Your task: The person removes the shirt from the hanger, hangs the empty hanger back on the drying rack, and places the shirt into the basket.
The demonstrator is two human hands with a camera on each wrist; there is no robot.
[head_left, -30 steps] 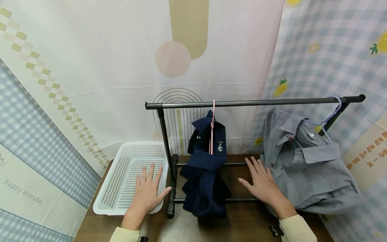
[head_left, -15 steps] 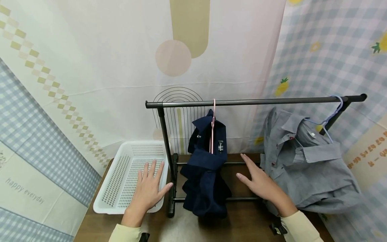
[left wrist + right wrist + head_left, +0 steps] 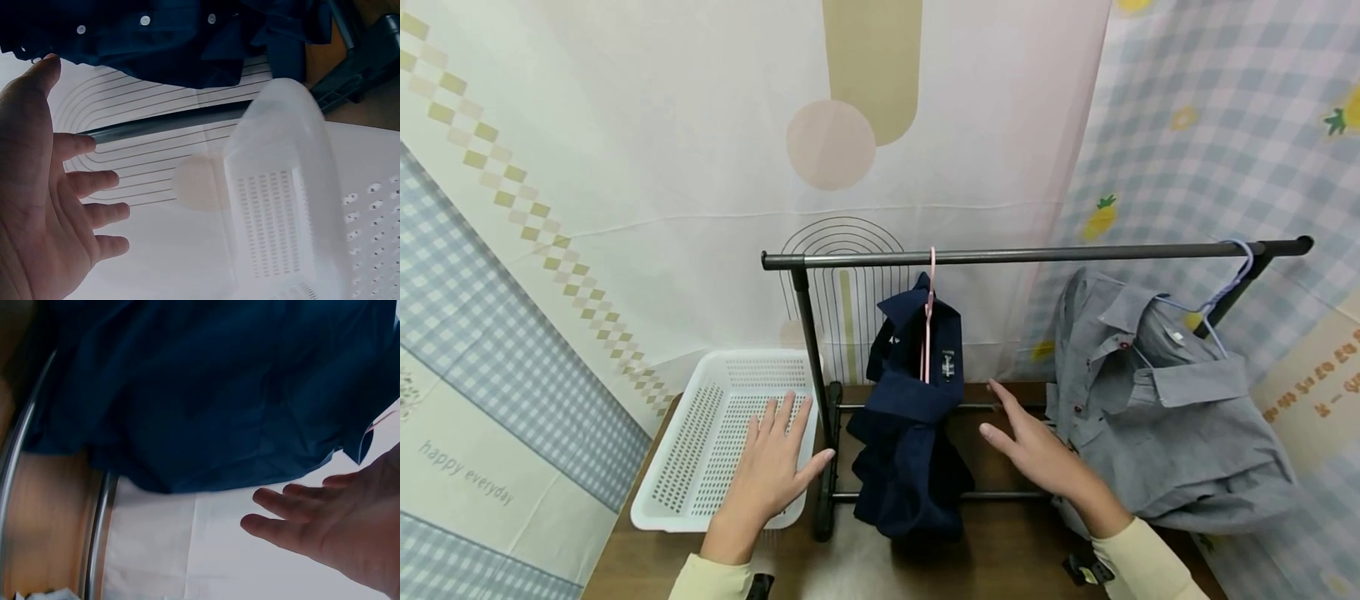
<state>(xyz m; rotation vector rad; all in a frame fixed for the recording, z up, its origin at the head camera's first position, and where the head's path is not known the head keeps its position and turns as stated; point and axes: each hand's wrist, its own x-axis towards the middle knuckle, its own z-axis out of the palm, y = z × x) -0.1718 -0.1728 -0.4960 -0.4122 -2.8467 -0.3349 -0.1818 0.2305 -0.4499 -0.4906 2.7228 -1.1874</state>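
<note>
My left hand (image 3: 767,467) hovers over the right part of a white perforated basket (image 3: 651,500), fingers straight and spread, holding nothing. To the right of the navy shirt (image 3: 906,467), my right hand (image 3: 1037,450) is held with fingers extended and thumb apart. The navy shirt hangs from a pink hanger (image 3: 931,308) on the rack's rail (image 3: 1030,256). In the left wrist view, buttons run along the navy shirt (image 3: 181,37) above my left hand (image 3: 62,194). The right wrist view shows my right hand (image 3: 325,519) close to the navy shirt (image 3: 206,394).
A grey shirt (image 3: 1195,442) hangs from a blue hanger (image 3: 1225,287) at the rail's right end. The rack's left post (image 3: 811,350) stands beside the basket. Everything stands on a brown wooden table (image 3: 1000,567), with patterned cloth (image 3: 700,125) behind.
My right hand has moved left, away from the grey shirt, and turned so its fingers are closer together. The left hand has shifted slightly right over the basket. The shirts stay put.
</note>
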